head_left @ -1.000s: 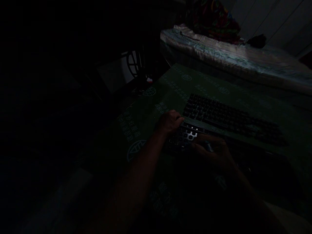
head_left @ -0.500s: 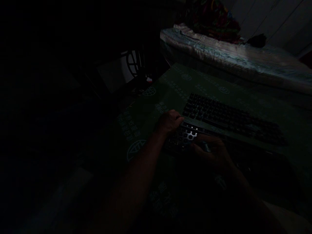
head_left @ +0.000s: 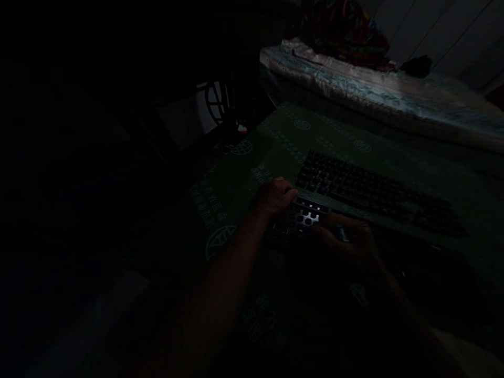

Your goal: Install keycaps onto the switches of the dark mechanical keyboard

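Note:
A dark keyboard base (head_left: 308, 217) with rows of round holes lies in front of me, lit only at its left end. My left hand (head_left: 276, 195) is closed on its far left corner, thumb along the edge. Over the base, right of the lit holes, my right hand (head_left: 348, 236) is closed around a slim pen-like tool (head_left: 342, 232) with a pale bluish part; its tip is lost in the dark. Behind the base lies a keyboard key panel (head_left: 378, 191) with many dark keycaps, touched by neither hand.
Everything rests on a green board (head_left: 271, 136) printed with pale lettering and globe marks. A fan (head_left: 216, 102) stands behind to the left. At the back is a bed or mattress (head_left: 354, 84) with a patterned red cloth (head_left: 350, 31) on it. The left side is nearly black.
My right hand has shifted slightly right along the base with the tool, baring a little more of the lit holes. My left hand stays at the corner.

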Demonstrator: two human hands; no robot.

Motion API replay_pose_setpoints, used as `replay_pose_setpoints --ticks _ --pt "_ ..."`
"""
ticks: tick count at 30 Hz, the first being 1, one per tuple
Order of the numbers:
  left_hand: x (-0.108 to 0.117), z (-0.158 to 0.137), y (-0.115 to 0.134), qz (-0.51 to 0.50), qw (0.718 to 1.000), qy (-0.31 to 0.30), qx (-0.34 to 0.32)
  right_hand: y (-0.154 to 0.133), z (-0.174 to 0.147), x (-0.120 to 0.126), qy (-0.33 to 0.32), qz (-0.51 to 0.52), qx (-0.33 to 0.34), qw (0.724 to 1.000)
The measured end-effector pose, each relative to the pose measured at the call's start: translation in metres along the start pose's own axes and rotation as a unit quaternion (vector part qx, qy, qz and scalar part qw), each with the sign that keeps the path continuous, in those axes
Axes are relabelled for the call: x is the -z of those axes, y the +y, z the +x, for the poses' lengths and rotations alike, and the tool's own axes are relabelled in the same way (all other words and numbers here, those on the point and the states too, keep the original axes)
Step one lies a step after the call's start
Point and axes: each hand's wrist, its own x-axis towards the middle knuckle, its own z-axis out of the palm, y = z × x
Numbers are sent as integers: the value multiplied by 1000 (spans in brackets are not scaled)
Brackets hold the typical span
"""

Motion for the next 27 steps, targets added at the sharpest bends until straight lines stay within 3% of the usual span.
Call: replay_pose_setpoints --ticks 5,20,27 --pt "0 0 0 2 1000 -2 2 1 4 -5 14 -14 29 999" --pt "1 -1 1 -5 1000 -4 5 2 2 4 10 -36 -30 999" --pt "1 0 3 -4 1000 -7 11 6 12 -7 12 -31 45 998"
